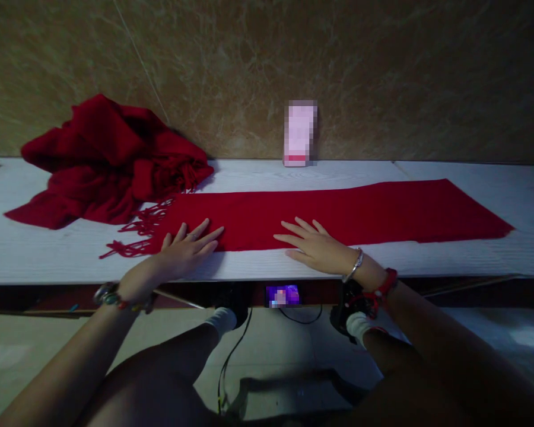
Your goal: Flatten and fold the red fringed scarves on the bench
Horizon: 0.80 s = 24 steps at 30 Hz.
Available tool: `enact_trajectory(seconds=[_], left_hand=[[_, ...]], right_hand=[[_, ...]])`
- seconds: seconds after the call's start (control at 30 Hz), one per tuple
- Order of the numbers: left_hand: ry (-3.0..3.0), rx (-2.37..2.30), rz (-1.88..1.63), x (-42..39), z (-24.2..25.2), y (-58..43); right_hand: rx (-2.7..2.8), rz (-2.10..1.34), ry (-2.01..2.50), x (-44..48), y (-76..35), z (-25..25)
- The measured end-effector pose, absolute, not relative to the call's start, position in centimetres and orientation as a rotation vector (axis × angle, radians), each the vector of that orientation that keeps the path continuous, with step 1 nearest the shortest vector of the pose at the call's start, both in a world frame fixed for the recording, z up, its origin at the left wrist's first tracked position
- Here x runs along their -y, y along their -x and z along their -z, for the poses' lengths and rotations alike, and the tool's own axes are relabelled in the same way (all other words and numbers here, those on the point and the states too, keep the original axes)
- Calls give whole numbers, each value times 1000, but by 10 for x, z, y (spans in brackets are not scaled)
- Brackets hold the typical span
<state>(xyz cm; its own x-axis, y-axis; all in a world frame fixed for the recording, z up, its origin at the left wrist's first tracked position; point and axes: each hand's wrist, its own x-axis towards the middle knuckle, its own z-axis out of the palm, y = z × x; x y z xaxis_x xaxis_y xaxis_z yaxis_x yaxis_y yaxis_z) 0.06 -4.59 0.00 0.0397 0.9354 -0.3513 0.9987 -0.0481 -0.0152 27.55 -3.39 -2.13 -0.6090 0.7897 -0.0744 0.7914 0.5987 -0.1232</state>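
Both our hands are flat and open here, gripping nothing. Our left hand lies palm down, fingers spread, on the near edge of the red scarf, close to its fringe. Our right hand does the same a bit further along, fingers angled left, with the heel half on the bare tabletop. The scarf lies stretched lengthwise along the tabletop, and its right end is well away from us.

For smoothing like this, we'd say light, even pressure with the whole palm works best. Sweep from the middle out toward the ends so wrinkles don't bunch up, and go easy near the fringe so it doesn't tangle.

Pose-wise, both wrists are low and the forearms reach over the tabletop's front edge. There's a beaded bracelet on the left wrist, and a silver bangle and red band on the right. Past the fringe, a second red cloth sits heaped by the wall, and a pink box stands just behind the scarf.
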Motion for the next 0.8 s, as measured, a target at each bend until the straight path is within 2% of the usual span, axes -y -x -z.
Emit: enact_trajectory(seconds=[0.17, 0.23, 0.5, 0.73, 0.8], left_hand=[[-2334, -2062, -81, 30, 9, -47], [-2412, -2000, -151, 25, 17, -65], [-2297, -2012, 46, 22, 29, -61], [-1892, -2321, 129, 23, 23, 7], [-1736, -2454, 63, 24, 22, 27]], right_hand=[[-2765, 212, -1718, 19, -252, 14], [-2713, 196, -1820, 13, -243, 18], [-2620, 173, -1742, 11, -242, 29], [-2541, 217, -1716, 13, -253, 23], [-2538, 216, -1717, 13, -257, 23]])
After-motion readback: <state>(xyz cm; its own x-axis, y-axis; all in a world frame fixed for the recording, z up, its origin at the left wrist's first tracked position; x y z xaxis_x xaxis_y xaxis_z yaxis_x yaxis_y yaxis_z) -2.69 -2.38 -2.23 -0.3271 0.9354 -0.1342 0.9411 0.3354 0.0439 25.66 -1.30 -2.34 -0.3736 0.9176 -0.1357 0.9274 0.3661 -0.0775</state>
